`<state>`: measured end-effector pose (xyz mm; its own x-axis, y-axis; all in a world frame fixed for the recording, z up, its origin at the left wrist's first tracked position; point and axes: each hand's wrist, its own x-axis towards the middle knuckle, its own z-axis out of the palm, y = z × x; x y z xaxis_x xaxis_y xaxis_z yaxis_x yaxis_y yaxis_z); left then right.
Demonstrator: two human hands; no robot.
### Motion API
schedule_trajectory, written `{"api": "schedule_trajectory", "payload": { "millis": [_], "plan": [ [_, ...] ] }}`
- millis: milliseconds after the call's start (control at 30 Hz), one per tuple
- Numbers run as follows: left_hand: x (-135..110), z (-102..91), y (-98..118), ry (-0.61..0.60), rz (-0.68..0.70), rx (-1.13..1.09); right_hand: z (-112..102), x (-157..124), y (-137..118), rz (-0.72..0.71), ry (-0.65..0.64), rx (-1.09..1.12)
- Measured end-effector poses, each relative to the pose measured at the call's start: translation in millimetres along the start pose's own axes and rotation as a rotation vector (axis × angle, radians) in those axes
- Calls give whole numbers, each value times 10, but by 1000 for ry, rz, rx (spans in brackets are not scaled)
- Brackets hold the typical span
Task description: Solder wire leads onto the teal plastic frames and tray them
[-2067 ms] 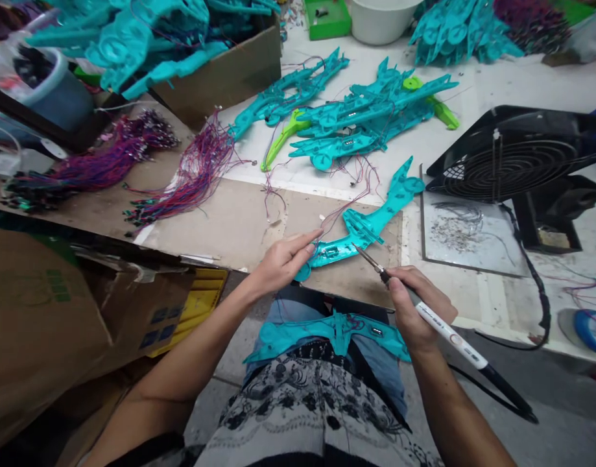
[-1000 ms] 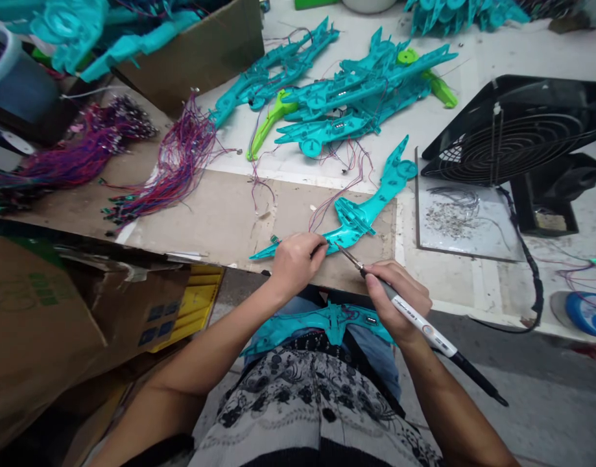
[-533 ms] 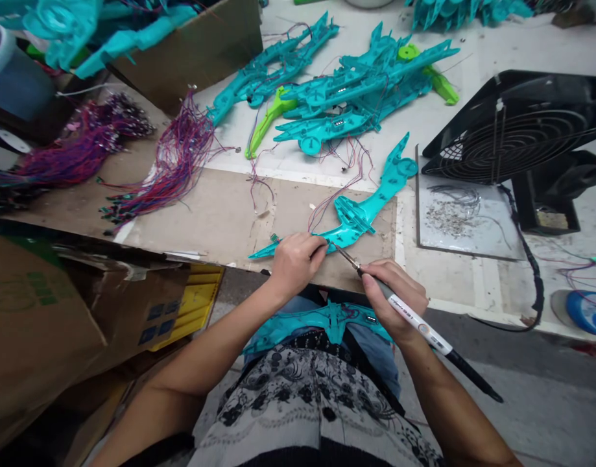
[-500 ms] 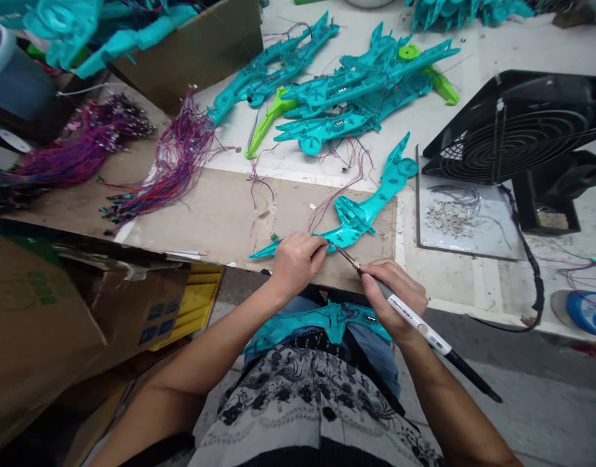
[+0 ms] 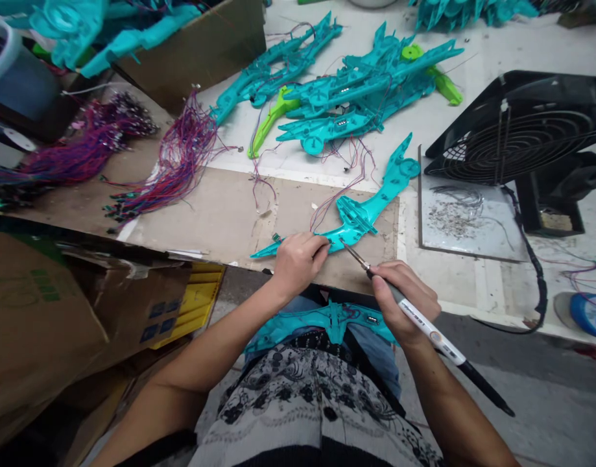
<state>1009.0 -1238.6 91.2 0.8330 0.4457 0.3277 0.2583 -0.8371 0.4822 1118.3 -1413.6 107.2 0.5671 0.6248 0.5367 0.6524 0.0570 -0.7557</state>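
Aiming a pen-shaped, white-and-black soldering iron point(image 5: 427, 325) at a long, curved turquoise plastic shell point(image 5: 370, 209).

The shell lies on a flat brown board point(image 5: 214, 201), one end running toward 2 o'clock, the other toward 8. Over its 8 o'clock part sits the bare left hand point(image 5: 300, 259), fingers curled in, thumb close to forefinger; what they pinch, if anything, I can't tell. From 4 o'clock the bare right hand point(image 5: 409, 298) has its fingers wrapped round the iron, tip at the shell, touching or just off it. I'd call this soldering one small spot; the next move calls for exact tip placement and a still shell.
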Motion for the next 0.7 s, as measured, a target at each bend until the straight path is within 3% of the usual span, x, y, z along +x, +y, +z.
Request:
{"api": "schedule_trajectory", "payload": {
  "millis": [400,700],
  "plan": [
    [-8,-7,-4,25,24,8,-10,-35,79,33,33,2],
    [-17,35,12,28,57,34,-20,49,204,41,149,-37]
  ]
}}
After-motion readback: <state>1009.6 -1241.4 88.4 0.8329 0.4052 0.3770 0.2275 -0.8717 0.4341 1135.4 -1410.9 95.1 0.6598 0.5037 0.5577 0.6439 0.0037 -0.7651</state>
